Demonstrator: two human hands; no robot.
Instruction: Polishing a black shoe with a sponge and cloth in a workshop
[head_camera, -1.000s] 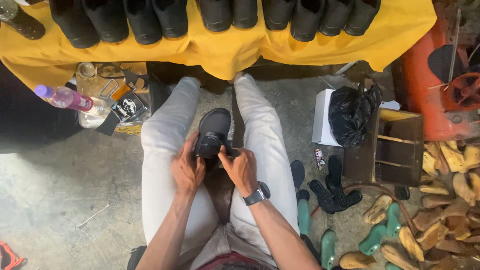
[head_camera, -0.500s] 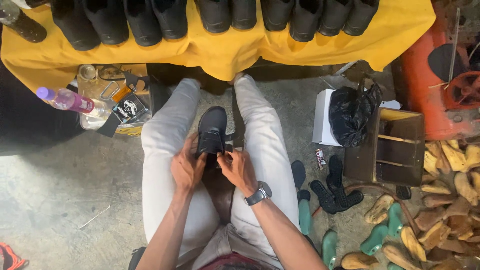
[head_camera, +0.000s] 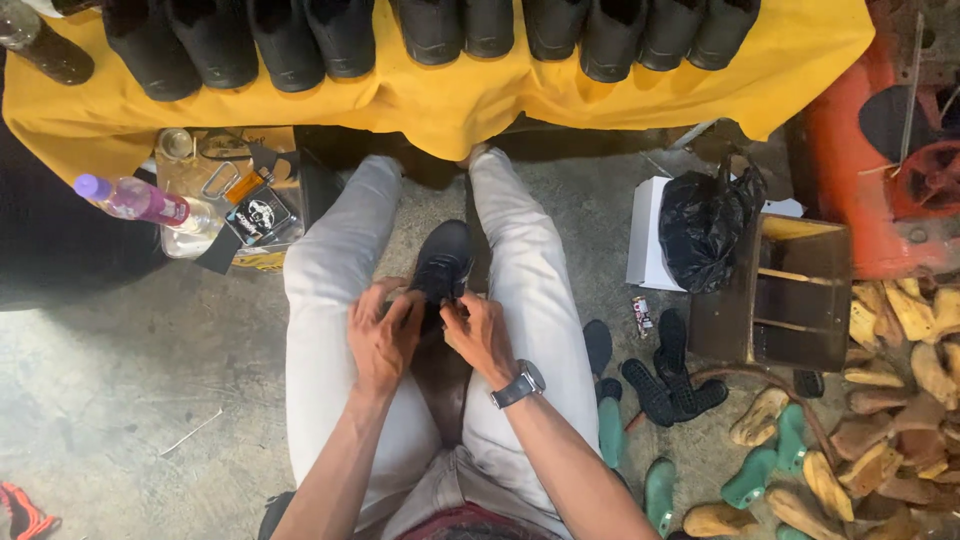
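A black lace-up shoe (head_camera: 443, 262) rests between my knees, toe pointing away from me, over light trousers. My left hand (head_camera: 383, 335) grips the near left side of the shoe with curled fingers. My right hand (head_camera: 478, 335), with a dark watch on its wrist, pinches at the shoe's lacing area from the right. Both hands hide the shoe's opening and heel. Whether a lace is between the fingers cannot be made out.
A yellow-covered table (head_camera: 440, 100) with a row of black shoes lies ahead. At left stand a clear bottle with a purple cap (head_camera: 135, 200) and a box of small items. At right are a black plastic bag (head_camera: 705, 225), a wooden crate (head_camera: 785, 295), black soles, and wooden and green shoe lasts.
Both hands have shifted slightly along the shoe's lacing area; the shoe stays between my knees.
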